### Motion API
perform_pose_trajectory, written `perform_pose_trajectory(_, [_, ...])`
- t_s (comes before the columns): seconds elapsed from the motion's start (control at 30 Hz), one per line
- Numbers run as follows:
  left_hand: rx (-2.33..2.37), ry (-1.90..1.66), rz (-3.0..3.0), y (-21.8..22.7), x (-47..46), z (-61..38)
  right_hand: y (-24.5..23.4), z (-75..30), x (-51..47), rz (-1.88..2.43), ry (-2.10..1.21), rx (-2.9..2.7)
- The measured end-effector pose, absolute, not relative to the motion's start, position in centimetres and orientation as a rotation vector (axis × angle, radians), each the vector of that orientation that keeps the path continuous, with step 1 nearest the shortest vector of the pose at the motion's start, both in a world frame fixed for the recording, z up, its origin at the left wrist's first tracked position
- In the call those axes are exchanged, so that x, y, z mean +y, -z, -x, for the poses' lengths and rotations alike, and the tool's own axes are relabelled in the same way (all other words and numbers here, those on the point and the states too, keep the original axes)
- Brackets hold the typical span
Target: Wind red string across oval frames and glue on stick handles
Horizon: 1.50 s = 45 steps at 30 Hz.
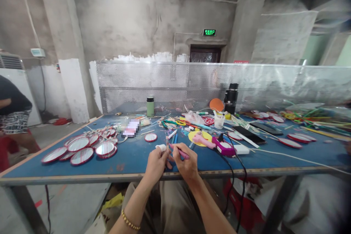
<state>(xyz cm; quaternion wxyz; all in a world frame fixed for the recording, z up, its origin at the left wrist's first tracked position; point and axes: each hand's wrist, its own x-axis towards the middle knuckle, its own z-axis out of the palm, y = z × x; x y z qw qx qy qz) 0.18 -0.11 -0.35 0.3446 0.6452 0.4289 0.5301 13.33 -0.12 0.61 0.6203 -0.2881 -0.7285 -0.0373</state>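
Observation:
Near the table's front edge, my left hand (155, 164) is closed around the lower end of a thin pinkish strip (167, 142), which points away from me. Something white (161, 147) sits at that hand's index finger; whether it is a wrap or a held piece I cannot tell. My right hand (188, 163) grips a pink pen (181, 151), its tip close to the strip and my left fingers. Blue pens (174, 139) lie just beyond my hands. A small round red-rimmed mirror (150, 138) rests flat to their left.
Red-rimmed mirrors (82, 156) pile up on the left. At right are a purple device (224, 147) with black cables, a yellow disc (201, 138) and a phone (248, 135). A green bottle (150, 107) and black thermos (231, 98) stand before the perforated metal screen (131, 80). A person (13, 106) is at far left.

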Motion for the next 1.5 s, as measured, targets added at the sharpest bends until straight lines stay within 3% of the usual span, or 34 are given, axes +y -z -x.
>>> perform_pose_trajectory(1.5, [1.116,-1.386,-1.679,0.59,0.07,-0.15,-0.76,-13.25,-0.19,0.641,0.086,-1.641])
